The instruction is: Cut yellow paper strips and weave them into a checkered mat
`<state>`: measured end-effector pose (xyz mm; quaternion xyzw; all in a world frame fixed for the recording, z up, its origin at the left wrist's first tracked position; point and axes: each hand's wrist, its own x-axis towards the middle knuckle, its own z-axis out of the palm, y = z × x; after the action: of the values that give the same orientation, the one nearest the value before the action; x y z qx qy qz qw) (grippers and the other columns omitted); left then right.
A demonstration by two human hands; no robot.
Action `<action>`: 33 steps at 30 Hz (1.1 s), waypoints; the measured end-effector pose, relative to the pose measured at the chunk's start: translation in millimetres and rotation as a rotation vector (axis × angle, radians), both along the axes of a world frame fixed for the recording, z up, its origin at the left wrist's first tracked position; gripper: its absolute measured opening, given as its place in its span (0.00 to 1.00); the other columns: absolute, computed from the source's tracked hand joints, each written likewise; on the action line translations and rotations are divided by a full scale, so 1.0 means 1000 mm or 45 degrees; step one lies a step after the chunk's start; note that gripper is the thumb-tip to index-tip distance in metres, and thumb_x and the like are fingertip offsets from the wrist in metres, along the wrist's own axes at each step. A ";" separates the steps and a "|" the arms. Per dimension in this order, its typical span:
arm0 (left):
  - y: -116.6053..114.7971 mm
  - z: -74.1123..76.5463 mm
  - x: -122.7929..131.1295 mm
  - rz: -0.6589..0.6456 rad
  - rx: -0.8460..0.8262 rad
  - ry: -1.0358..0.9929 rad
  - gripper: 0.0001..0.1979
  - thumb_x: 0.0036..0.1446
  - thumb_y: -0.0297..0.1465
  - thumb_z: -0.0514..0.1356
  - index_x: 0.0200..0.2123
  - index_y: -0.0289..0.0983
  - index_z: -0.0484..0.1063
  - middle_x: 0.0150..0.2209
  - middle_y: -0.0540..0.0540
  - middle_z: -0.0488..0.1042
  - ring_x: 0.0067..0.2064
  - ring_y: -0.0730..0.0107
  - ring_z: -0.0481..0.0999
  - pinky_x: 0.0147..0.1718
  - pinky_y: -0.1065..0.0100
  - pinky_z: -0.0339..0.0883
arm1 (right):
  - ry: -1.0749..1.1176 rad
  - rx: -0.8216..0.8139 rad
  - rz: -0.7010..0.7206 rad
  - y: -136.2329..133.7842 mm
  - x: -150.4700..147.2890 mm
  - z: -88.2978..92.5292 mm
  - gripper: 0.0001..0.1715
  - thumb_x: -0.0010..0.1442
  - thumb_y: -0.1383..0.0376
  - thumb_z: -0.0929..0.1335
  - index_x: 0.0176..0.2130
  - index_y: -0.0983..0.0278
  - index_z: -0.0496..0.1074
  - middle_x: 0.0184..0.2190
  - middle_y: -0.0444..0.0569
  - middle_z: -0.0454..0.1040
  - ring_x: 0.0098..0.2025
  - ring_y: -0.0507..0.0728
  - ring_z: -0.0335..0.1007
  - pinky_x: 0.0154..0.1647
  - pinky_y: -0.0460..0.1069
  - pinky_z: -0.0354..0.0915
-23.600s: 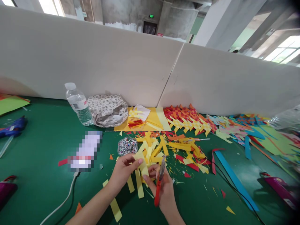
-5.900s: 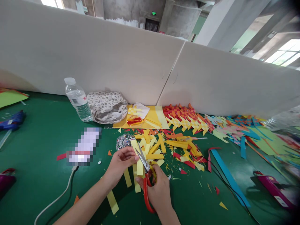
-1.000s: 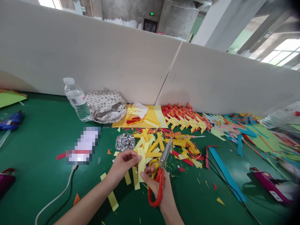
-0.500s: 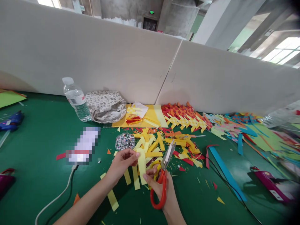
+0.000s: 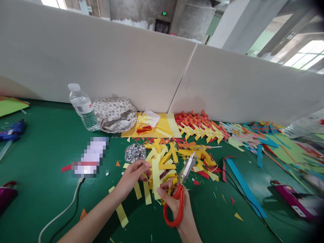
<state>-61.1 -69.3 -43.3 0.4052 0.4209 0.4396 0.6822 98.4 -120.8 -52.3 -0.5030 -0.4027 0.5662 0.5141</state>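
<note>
Right hand (image 5: 175, 199) holding scissors (image 5: 181, 178), pinching near end of yellow strip (image 5: 155, 177) — left hand (image 5: 133, 174) curled beside it, can't tell if gripping.

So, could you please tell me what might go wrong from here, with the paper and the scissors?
Two risks, I think. The right hand holds both the scissors and a pale yellow strip, so either might slip while the other is handled. Also, if dropped, that strip could be lost among the similar pieces in the yellow paper pile beyond the hands.
</note>
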 end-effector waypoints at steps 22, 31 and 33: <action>-0.005 -0.001 0.001 -0.236 0.008 0.081 0.09 0.44 0.33 0.61 0.20 0.35 0.64 0.17 0.55 0.60 0.19 0.78 0.60 0.18 0.76 0.58 | -0.210 0.097 -0.080 0.014 -0.006 0.018 0.17 0.43 0.66 0.72 0.26 0.62 0.58 0.31 0.48 0.72 0.31 0.56 0.70 0.31 0.50 0.67; -0.008 0.007 -0.004 -0.519 0.016 0.148 0.03 0.42 0.27 0.59 0.21 0.36 0.66 0.18 0.53 0.67 0.21 0.75 0.66 0.21 0.74 0.57 | -0.237 0.129 0.172 0.030 0.012 0.031 0.18 0.43 0.66 0.73 0.27 0.62 0.58 0.23 0.42 0.71 0.26 0.53 0.68 0.31 0.49 0.64; -0.004 0.007 -0.006 -0.471 -0.031 0.156 0.03 0.43 0.28 0.60 0.23 0.35 0.67 0.19 0.51 0.70 0.20 0.74 0.68 0.20 0.74 0.58 | -0.256 0.086 0.208 0.028 0.018 0.033 0.18 0.43 0.66 0.73 0.27 0.62 0.59 0.25 0.43 0.71 0.28 0.54 0.68 0.32 0.49 0.65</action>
<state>-67.5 -73.6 -36.4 0.4934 0.3852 0.2759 0.7294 116.6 -92.8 -19.6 -0.5050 -0.5108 0.5390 0.4398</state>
